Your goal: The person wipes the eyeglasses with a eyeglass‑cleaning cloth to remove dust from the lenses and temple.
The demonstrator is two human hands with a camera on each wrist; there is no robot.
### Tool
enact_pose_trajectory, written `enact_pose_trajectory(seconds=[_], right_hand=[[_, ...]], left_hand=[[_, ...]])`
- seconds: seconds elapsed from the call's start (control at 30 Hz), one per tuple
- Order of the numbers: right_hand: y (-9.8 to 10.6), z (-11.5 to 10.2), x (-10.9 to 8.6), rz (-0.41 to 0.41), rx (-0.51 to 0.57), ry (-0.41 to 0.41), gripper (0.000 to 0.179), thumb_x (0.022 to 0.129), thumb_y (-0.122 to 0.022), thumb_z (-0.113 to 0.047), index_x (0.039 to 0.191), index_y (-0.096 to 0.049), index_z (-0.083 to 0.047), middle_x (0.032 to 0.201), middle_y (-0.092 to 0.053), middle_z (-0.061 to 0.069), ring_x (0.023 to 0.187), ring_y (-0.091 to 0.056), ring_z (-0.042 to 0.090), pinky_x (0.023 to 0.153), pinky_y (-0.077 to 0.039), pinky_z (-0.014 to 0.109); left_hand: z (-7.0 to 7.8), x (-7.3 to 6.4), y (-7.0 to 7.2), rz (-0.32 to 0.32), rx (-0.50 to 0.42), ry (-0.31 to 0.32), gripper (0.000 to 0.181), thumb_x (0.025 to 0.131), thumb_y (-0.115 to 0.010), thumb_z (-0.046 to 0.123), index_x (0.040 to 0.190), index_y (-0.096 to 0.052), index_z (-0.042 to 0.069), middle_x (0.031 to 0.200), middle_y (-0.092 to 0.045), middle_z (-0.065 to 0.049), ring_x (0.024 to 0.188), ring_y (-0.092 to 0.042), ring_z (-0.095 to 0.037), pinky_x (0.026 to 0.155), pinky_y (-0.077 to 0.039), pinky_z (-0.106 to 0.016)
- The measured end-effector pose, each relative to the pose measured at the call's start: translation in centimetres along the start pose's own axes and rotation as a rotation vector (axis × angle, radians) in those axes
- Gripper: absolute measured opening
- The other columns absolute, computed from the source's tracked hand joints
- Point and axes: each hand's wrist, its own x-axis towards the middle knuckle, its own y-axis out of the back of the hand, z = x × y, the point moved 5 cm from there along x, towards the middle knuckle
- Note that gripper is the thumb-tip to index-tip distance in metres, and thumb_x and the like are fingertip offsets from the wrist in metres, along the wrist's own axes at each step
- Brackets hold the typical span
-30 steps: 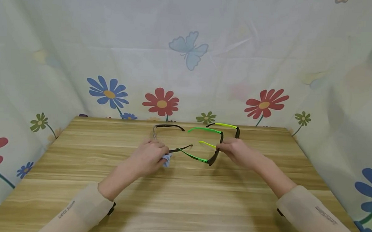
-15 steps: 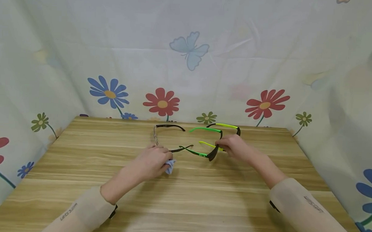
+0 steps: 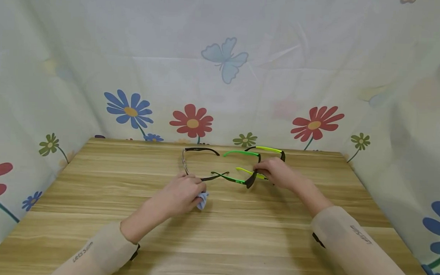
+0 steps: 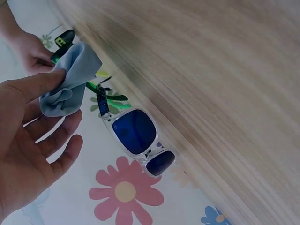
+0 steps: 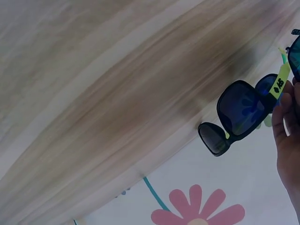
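In the head view my left hand [image 3: 183,193] grips a crumpled light-blue cloth [image 3: 202,201], pinched under the thumb in the left wrist view. Just beyond that hand lie sunglasses with a clear frame [image 3: 185,160], dark temples and blue lenses [image 4: 136,131]. My right hand [image 3: 278,172] pinches black sunglasses with green temples [image 3: 251,180] by the front frame, their temples pointing left. One green temple crosses a dark temple of the clear pair. Behind the right hand, partly hidden by it, are black sunglasses with yellow temples [image 5: 243,110].
The wooden table [image 3: 223,239] runs back to a flower-printed curtain [image 3: 164,71], which also hangs along both sides. All three pairs of glasses stand close together near the table's back edge, temples unfolded.
My right hand has shifted slightly left and away, taking the green-templed sunglasses with it. My left hand, holding the cloth, has drawn a little right and back from the clear-framed pair.
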Motion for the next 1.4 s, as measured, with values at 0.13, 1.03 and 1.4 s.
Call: enact_pose_trajectory(seconds=[0.13, 1.03, 1.4], right_hand=[[-0.3, 0.0, 0.5, -0.033, -0.023, -0.050, 0.016, 0.097, -0.067, 0.002, 0.111, -0.075, 0.004, 0.102, -0.074, 0.012, 0.094, -0.071, 0.027, 0.080, -0.058, 0.042], [-1.1, 0.4, 1.7, -0.068, -0.114, -0.240, 0.026, 0.100, -0.063, -0.001, 0.125, -0.072, -0.001, 0.115, -0.071, 0.016, 0.107, -0.068, 0.036, 0.089, -0.054, 0.049], [-1.0, -1.6, 2.3, 0.005, -0.112, -0.145, 0.021, 0.100, -0.066, -0.008, 0.118, -0.073, 0.001, 0.097, -0.065, 0.007, 0.082, -0.063, 0.021, 0.074, -0.054, 0.038]], left_hand=[[0.1, 0.1, -0.1, -0.004, 0.014, -0.009, 0.015, 0.094, -0.078, 0.022, 0.101, -0.071, 0.012, 0.100, -0.071, -0.001, 0.100, -0.064, -0.024, 0.093, -0.050, -0.051], [0.3, 0.3, -0.3, -0.021, 0.024, -0.012, 0.013, 0.094, -0.078, 0.023, 0.100, -0.072, 0.013, 0.100, -0.071, 0.000, 0.103, -0.065, -0.023, 0.092, -0.050, -0.050], [0.3, 0.3, -0.7, -0.028, 0.035, -0.025, 0.012, 0.093, -0.079, 0.023, 0.094, -0.070, 0.014, 0.094, -0.070, 0.002, 0.095, -0.064, -0.021, 0.091, -0.051, -0.050]])
